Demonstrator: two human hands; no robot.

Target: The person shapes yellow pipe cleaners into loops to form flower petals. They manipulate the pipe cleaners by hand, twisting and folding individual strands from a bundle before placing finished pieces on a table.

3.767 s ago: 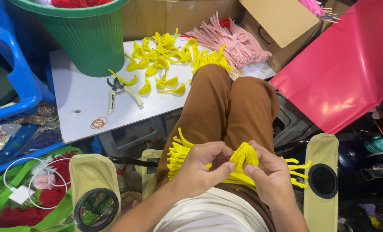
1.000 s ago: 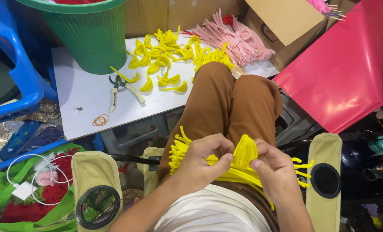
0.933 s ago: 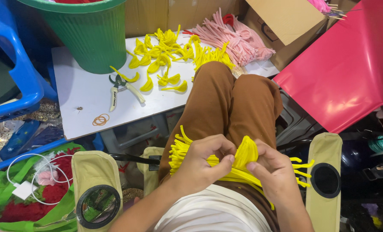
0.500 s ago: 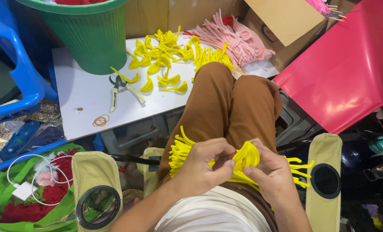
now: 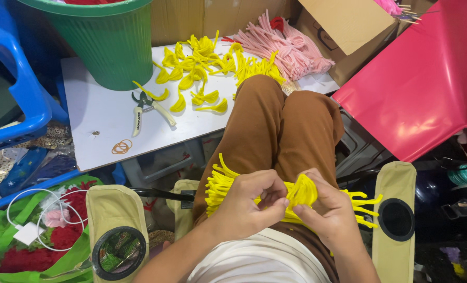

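Note:
My left hand point(image 5: 252, 203) and my right hand point(image 5: 330, 212) meet over my lap, both pinching one yellow pipe cleaner point(image 5: 302, 191) bent into a petal-like loop. A bundle of straight yellow pipe cleaners point(image 5: 220, 184) lies across my brown-trousered thighs under the hands, its ends sticking out on both sides. Finished yellow loops point(image 5: 194, 71) lie scattered on the white table point(image 5: 102, 123) ahead of my knees.
Pruning shears point(image 5: 142, 110) and rubber bands point(image 5: 121, 147) lie on the table. A green basket point(image 5: 105, 39) stands at its far left, pink pipe cleaners point(image 5: 286, 47) at its far right. A red sheet point(image 5: 427, 89), a cardboard box point(image 5: 348, 26) and a blue crate point(image 5: 13, 89) surround me.
The yellow loop has been turned and pressed tighter between my fingers; both hands stay over my lap. Nothing on the table moved.

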